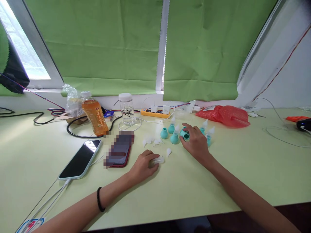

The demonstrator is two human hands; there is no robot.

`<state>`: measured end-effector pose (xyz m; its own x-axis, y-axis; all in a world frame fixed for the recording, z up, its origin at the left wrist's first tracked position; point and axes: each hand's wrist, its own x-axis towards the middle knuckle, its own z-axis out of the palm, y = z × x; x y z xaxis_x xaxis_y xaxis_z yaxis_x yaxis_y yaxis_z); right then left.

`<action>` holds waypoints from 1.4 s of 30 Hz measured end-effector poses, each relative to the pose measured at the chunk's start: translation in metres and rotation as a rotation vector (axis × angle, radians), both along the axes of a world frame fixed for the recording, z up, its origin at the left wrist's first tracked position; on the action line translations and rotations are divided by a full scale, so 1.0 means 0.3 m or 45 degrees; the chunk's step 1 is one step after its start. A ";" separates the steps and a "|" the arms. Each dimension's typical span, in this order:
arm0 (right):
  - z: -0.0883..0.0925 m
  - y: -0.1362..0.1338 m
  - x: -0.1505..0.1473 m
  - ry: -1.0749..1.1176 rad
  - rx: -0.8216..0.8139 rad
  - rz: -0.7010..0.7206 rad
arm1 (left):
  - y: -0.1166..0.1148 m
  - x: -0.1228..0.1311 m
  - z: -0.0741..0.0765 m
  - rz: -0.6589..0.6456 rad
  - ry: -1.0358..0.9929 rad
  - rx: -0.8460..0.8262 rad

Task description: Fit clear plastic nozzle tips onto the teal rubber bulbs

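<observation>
Low over the table, my left hand is closed on a small clear plastic piece. My right hand grips a teal bulb-shaped piece, its dark round opening facing me. To its left stand several similar bulbs, one of them an open-topped teal bulb. Behind and right of that hand are more bulbs, some topped with white pointed tips, such as a white tip. A loose white tip lies between my hands. Further back left is a scatter of small white pieces.
At the left lie a white-edged phone with cables and a red-cased phone. Behind them stand an orange drink bottle and a clear jar. A power strip and red plastic bag are at the back.
</observation>
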<state>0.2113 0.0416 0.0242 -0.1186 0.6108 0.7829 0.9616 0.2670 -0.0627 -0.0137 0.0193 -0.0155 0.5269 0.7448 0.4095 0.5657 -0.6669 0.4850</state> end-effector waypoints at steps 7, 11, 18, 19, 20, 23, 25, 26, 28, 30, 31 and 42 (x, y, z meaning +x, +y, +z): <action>-0.016 -0.083 -0.082 0.277 0.095 0.672 | -0.005 0.002 0.014 0.041 0.047 -0.006; -0.066 -0.104 -0.131 0.333 -0.416 0.962 | -0.008 -0.001 0.031 0.161 -0.113 -0.021; -0.072 -0.091 -0.138 0.414 -0.671 1.042 | -0.002 -0.006 0.036 0.255 -0.572 -0.241; -0.072 -0.090 -0.138 0.364 -0.648 1.047 | -0.004 -0.006 0.035 0.236 -0.653 -0.287; -0.074 -0.088 -0.139 0.317 -0.607 1.059 | -0.007 -0.006 0.034 0.221 -0.723 -0.321; -0.089 -0.084 -0.145 0.248 -0.381 1.102 | -0.017 -0.003 0.038 0.204 -0.871 -0.350; -0.094 -0.084 -0.150 0.286 -0.214 1.056 | -0.024 0.000 0.043 0.206 -0.931 -0.357; -0.094 -0.085 -0.151 0.313 -0.155 1.011 | -0.027 0.002 0.044 0.205 -0.951 -0.369; -0.088 -0.088 -0.150 0.357 -0.112 0.916 | -0.031 0.004 0.046 0.197 -0.981 -0.411; -0.079 -0.093 -0.147 0.385 -0.130 0.871 | -0.033 0.005 0.047 0.187 -1.013 -0.462; -0.077 -0.095 -0.146 0.404 -0.148 0.864 | -0.033 0.006 0.047 0.183 -1.029 -0.484; -0.113 -0.091 -0.151 0.455 -0.387 0.740 | -0.049 0.012 0.056 0.099 -0.987 -0.381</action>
<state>0.1660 0.0143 -0.0097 -0.2583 0.7227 0.6411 0.5781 0.6473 -0.4968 -0.0103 0.0045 0.0012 0.1199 0.9024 0.4138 0.0375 -0.4206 0.9065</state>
